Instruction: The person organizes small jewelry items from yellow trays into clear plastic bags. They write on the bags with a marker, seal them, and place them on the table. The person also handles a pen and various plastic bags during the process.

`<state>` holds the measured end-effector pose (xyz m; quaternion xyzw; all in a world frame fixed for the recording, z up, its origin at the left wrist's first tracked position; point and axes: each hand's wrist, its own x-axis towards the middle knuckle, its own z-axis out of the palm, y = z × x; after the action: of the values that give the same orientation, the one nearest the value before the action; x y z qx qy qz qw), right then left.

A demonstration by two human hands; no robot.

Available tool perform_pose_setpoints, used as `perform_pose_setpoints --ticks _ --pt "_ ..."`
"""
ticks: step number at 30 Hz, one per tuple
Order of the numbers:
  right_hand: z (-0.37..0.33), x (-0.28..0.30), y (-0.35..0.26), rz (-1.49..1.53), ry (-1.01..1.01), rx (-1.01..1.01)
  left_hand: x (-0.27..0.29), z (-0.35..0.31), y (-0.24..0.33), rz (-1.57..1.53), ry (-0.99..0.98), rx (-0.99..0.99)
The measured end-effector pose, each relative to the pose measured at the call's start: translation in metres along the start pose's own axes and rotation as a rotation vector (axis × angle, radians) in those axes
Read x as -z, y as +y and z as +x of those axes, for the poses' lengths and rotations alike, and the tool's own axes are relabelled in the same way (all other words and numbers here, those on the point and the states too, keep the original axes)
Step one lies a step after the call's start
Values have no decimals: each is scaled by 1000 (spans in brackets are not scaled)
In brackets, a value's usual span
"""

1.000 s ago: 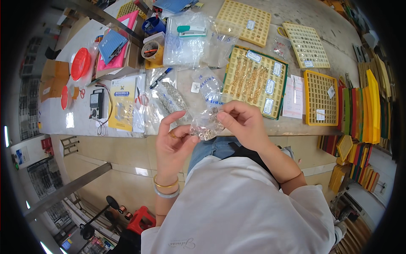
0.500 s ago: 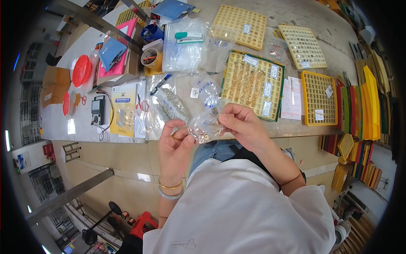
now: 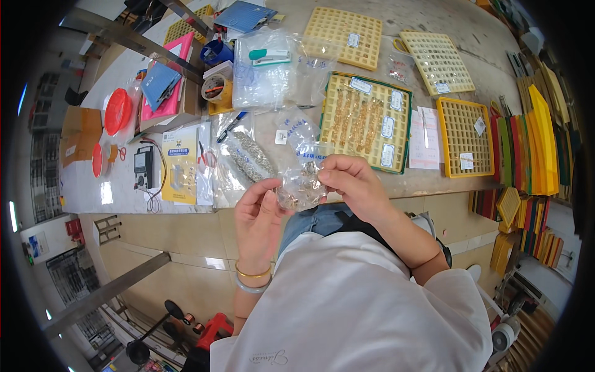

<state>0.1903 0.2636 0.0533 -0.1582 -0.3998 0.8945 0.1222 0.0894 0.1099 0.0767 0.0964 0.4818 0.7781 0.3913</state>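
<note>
A small clear plastic bag (image 3: 300,191) with small shiny metallic pieces inside is stretched between my two hands, just off the table's near edge. My left hand (image 3: 257,214) pinches its left side, with a gold bangle and a pale bangle on that wrist. On the bag's upper right side, the thumb and fingers of my right hand (image 3: 350,183) are closed. Right behind it lie another clear bag (image 3: 296,133) with blue writing and a bag of small silvery parts (image 3: 249,155). A yellow grid tray (image 3: 384,124) holding rows of gold-coloured pieces is beyond my right hand.
More yellow grid trays (image 3: 466,137) stand at the right and back. A stapler (image 3: 270,57) rests on plastic bags at the back. To the left are a multimeter (image 3: 143,166), a yellow booklet (image 3: 180,162) and a red bowl (image 3: 118,111). Upright coloured boards (image 3: 540,149) line the far right.
My left hand's fingers have closed in more on the bag, and the bag hangs more upright between my hands. The whole view has shifted slightly.
</note>
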Motion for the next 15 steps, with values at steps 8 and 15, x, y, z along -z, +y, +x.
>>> perform_pose_setpoints --ticks 8,15 --pt "-2 -2 -6 -141 2 89 0 -1 -2 22 23 -30" --pt "-3 -3 -8 -198 10 114 -2 -1 -2 26 12 -14"
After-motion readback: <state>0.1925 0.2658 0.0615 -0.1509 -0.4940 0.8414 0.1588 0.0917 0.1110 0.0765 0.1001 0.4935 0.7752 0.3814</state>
